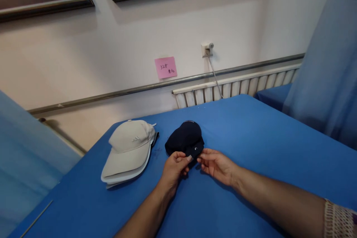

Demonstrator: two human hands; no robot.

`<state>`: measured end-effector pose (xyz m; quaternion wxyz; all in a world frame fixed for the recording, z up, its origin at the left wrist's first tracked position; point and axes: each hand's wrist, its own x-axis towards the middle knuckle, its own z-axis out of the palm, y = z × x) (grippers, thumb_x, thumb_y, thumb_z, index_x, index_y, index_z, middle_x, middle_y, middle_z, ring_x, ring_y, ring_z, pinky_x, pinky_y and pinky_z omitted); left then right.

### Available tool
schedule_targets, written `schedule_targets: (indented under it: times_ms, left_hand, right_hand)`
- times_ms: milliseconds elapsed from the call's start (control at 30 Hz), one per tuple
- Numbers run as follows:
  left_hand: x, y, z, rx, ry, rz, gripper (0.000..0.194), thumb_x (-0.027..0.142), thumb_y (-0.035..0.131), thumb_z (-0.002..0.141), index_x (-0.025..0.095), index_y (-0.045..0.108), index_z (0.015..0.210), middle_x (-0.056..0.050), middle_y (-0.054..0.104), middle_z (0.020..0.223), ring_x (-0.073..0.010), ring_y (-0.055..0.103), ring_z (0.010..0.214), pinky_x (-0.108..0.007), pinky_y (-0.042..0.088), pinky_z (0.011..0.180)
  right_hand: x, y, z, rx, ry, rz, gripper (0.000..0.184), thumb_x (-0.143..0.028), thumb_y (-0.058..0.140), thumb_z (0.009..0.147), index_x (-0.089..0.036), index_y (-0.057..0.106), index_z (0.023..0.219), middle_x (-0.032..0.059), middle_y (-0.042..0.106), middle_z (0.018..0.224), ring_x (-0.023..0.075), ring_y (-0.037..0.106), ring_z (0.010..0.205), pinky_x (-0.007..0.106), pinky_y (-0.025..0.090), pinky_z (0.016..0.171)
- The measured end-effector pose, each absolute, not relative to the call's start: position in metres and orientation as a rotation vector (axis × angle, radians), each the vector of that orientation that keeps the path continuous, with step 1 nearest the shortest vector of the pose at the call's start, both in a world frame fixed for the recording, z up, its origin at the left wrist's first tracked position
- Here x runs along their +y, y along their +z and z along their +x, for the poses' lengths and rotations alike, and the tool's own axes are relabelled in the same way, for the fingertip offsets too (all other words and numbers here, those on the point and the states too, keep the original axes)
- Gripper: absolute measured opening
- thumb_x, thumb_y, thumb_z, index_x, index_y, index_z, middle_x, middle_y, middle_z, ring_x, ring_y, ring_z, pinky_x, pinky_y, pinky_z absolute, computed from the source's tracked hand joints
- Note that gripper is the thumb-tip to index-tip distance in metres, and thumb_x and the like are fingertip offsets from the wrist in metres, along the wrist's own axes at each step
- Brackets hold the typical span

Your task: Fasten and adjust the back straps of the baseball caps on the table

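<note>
A dark, nearly black fabric cap with a small white mark is lying on a smooth, bright blue-covered counter, just right of a pale beige cap with a curved brim, which is sitting on top of other stacked headwear. The left hand is pinching the dark cap's near edge between thumb and fingers. The right hand is meeting the same edge from the right with bent fingers; whether it is gripping cannot be told. Behind, a square pink paper note is hanging on the white wall.
</note>
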<state>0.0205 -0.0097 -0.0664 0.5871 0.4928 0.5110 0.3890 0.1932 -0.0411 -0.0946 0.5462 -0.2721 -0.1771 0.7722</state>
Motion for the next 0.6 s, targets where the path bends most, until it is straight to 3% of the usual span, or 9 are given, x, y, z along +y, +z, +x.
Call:
schedule_targets:
  times_ms: [600]
  left_hand:
    - [-0.0139, -0.0665, 0.0236, 1.182, 0.807, 1.239, 0.038, 0.039, 0.078, 0.064, 0.015, 0.056, 0.085, 0.004, 0.057, 0.056, -0.0082, 0.051, 0.045, -0.019, 0.039, 0.044]
  right_hand:
    - [-0.0374, -0.0976, 0.1982, -0.549, 1.759, -0.63, 0.033, -0.014, 0.081, 0.064, -0.017, 0.064, 0.092, 0.0004, 0.065, 0.081, 0.0109, 0.061, 0.073, 0.023, 0.045, 0.066]
